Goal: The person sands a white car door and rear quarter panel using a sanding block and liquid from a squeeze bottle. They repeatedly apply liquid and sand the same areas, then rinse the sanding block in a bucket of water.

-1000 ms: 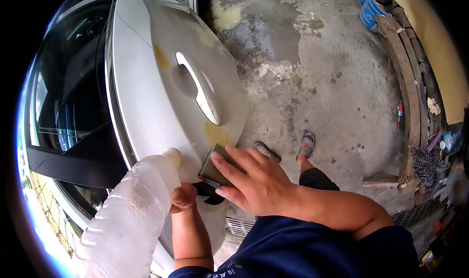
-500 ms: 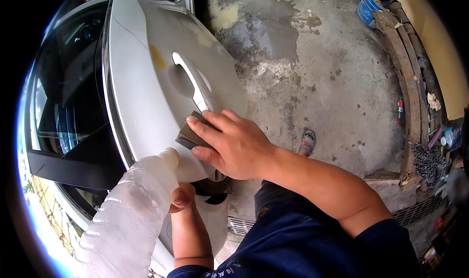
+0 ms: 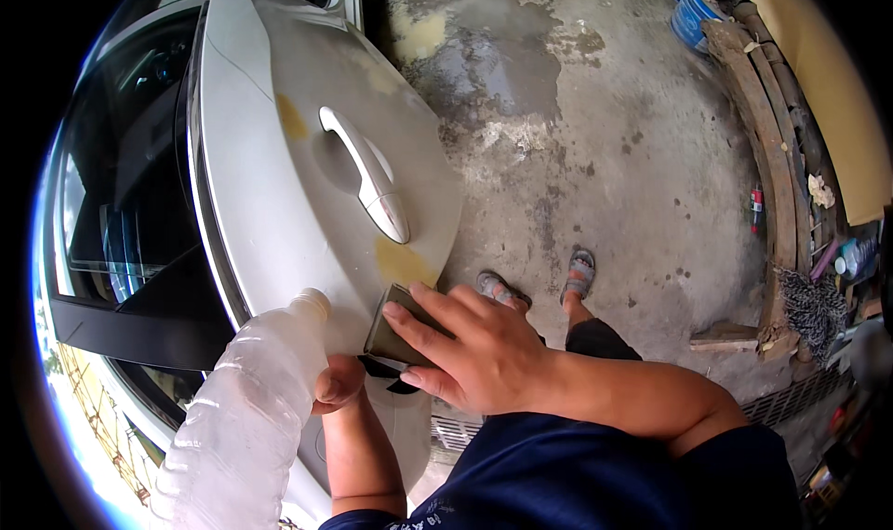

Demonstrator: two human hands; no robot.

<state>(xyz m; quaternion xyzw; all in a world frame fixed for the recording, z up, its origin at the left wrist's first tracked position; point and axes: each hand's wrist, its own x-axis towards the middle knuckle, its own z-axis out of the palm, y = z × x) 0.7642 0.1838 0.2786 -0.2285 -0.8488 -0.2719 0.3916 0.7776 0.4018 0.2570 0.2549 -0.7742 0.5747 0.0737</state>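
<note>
The dark flat block (image 3: 398, 344) sits beneath the fingertips of the right hand (image 3: 484, 358), pinched between thumb and fingers, by the white car door (image 3: 279, 214). The left hand (image 3: 340, 381) clasps a translucent bottle (image 3: 246, 404)

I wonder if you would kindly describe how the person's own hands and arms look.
The left hand and right hand show no gloves; the forearms are bare, without visible watch or bracelet. The short sleeves are dark navy.
</note>
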